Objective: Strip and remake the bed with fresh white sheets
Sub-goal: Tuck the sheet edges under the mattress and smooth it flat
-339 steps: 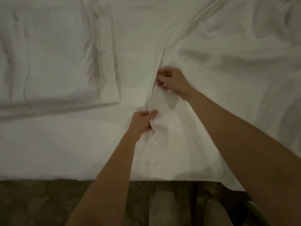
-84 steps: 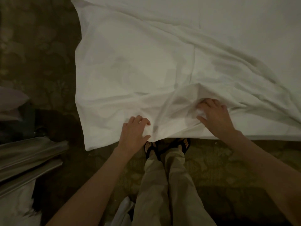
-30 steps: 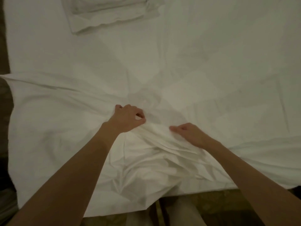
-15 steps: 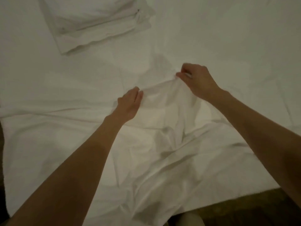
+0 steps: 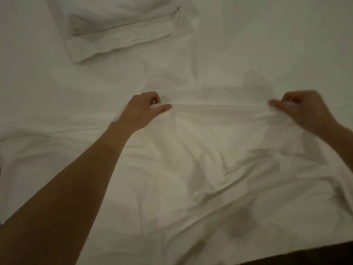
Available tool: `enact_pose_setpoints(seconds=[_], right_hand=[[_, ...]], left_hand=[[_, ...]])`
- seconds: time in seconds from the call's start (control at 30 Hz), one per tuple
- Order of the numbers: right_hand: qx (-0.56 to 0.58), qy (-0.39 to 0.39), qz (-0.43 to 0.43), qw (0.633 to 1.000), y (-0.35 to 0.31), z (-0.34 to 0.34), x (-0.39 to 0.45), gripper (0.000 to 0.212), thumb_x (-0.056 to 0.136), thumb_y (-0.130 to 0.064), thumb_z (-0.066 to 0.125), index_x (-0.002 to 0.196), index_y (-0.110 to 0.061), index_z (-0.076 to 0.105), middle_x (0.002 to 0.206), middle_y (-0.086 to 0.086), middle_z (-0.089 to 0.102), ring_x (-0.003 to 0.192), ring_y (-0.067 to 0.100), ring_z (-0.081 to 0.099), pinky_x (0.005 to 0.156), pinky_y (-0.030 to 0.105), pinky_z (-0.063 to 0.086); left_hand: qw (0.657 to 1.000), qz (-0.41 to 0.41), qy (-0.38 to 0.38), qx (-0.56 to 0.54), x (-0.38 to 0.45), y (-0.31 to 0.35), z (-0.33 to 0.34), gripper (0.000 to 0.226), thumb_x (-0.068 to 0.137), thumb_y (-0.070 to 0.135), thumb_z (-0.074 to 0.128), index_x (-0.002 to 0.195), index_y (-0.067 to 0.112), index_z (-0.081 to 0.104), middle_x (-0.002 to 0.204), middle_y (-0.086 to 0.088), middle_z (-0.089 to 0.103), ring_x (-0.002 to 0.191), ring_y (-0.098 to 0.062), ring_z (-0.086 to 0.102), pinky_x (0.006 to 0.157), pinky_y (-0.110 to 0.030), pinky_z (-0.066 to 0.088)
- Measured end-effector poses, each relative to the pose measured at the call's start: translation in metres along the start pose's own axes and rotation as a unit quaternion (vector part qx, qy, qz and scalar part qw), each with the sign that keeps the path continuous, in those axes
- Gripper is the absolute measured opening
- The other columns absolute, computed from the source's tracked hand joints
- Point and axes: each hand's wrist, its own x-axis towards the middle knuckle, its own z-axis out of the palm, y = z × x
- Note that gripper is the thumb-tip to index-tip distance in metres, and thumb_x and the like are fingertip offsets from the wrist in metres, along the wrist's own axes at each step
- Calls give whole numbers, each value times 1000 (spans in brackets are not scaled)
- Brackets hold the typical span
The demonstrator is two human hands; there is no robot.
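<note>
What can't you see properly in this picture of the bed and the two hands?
Head view only:
- Right hand: motion-blurred, so its exact hold on the sheet is unclear.
- Left hand: fingertips tucked behind the sheet's fold.
- Folded linen: cut off by the top edge; what pieces it holds is unreadable.
- Mattress and bed frame: covered by the sheets.
- Floor: only a dark corner shows.

Left hand (image 5: 142, 109) and right hand (image 5: 303, 109) each pinching the white sheet's (image 5: 210, 150) edge; folded linen (image 5: 124, 29) beyond
</note>
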Motion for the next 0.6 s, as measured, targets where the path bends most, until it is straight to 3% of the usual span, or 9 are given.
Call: enact_pose_setpoints(seconds=[0.1,0.2,0.27,0.33,0.4,0.5,0.6], right_hand=[[-52,32,-54,997,-11,-3,43,38,86,-44,67,70,-10,63,56,-2,56,58,9,51,56,16,33],[-112,-5,-39,993,-7,17,66,37,90,-41,62,73,-8,61,67,12,55,74,25,54,66,28,31],[-101,33,-38,994,0,20,75,38,89,-45,61,74,-11,61,68,11,55,64,12,55,63,31,31],[-72,93,-33,992,3,14,81,39,88,-47,60,80,-10,65,68,14,56,55,4,51,60,23,34],[-71,124,-35,989,1,7,86,43,88,-46,60,87,-4,67,67,18,55,59,7,51,61,16,34],[-144,77,-30,986,3,18,91,49,87,-50,51,94,-4,66,92,28,63,91,39,60,76,34,43],[-191,73,7,979,-14,33,88,43,95,-39,41,108,-1,58,114,30,57,107,45,52,88,48,41]], left_hand=[[999,-9,39,-2,14,2,-3,31,81,49,70,80,19,64,71,5,60,69,-15,56,64,-29,42],[999,-14,36,-11,15,-1,-5,26,84,42,69,92,17,71,86,1,69,84,-16,63,77,-31,48],[999,-17,39,19,11,-12,-13,24,87,38,67,97,16,72,92,-1,70,88,-17,63,76,-26,44],[997,-25,69,30,5,-24,-25,23,88,34,67,98,14,73,91,-2,70,86,-16,62,71,-20,40],[993,-46,108,22,3,-31,-34,23,87,31,68,100,13,74,93,-2,70,87,-13,61,73,-19,41],[988,-54,137,45,8,-32,-30,23,86,32,68,98,13,73,96,-4,70,91,-15,61,79,-23,42],[976,-99,173,84,9,-28,-19,24,86,39,66,101,21,69,106,1,68,105,-19,58,96,-35,37]])
